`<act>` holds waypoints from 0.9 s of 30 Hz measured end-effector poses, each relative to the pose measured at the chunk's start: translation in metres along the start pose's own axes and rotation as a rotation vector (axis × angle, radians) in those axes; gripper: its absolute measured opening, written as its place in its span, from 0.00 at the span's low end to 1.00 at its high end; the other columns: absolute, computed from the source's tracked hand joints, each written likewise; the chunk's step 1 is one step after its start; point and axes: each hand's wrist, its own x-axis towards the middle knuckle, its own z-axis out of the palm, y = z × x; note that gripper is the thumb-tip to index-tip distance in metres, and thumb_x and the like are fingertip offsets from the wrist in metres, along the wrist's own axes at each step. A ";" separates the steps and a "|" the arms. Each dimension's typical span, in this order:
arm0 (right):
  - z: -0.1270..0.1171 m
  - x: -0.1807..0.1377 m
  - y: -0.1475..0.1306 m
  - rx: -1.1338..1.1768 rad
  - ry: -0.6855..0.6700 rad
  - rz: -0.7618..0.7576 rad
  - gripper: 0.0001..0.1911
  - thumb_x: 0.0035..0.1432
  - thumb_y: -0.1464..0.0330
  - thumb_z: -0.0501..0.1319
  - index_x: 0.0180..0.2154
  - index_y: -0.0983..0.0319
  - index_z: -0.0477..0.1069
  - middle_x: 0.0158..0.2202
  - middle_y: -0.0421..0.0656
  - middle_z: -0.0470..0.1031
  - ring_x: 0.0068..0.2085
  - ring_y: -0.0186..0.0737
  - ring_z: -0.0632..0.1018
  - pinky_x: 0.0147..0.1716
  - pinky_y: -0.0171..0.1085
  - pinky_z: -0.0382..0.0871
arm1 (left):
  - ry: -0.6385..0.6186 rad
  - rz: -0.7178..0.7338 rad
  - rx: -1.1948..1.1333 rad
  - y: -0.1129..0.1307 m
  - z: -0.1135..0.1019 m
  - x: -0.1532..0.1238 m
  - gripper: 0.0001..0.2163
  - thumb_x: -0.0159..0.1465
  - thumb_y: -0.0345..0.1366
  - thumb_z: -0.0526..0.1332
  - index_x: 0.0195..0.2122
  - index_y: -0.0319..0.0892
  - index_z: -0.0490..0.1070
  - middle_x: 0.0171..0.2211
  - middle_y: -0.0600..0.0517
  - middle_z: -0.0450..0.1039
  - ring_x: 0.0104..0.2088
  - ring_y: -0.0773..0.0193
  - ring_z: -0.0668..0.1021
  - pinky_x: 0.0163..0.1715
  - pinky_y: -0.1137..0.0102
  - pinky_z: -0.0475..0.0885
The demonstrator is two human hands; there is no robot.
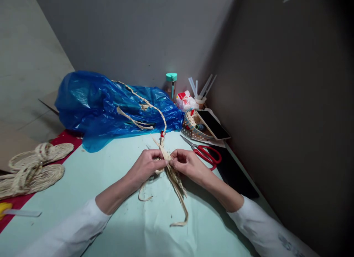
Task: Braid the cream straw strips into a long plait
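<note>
My L hand point(146, 167) & R hand point(186, 163): both grips pinched tight on the straw braid point(163, 148), low over the worktop point(110, 179); red scissors point(207, 154) just beside R.

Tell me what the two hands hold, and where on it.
Both the left hand and right hand pinch the straw braid where its plaited part meets the loose strands.

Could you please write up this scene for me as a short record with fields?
Left hand: pinching straw strands
Right hand: pinching the same strands
Loose ends: trailing on the table toward the person
Braided cord: runs up over blue bag
Scissors: red, beside right hand
Left edge: coiled braid
</note>
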 end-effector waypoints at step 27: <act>0.009 0.002 0.006 -0.064 0.106 -0.044 0.08 0.55 0.65 0.58 0.27 0.62 0.63 0.23 0.36 0.63 0.24 0.30 0.64 0.24 0.31 0.55 | -0.043 0.037 -0.008 -0.006 -0.002 0.000 0.08 0.54 0.33 0.61 0.33 0.36 0.76 0.24 0.55 0.66 0.24 0.70 0.64 0.25 0.74 0.57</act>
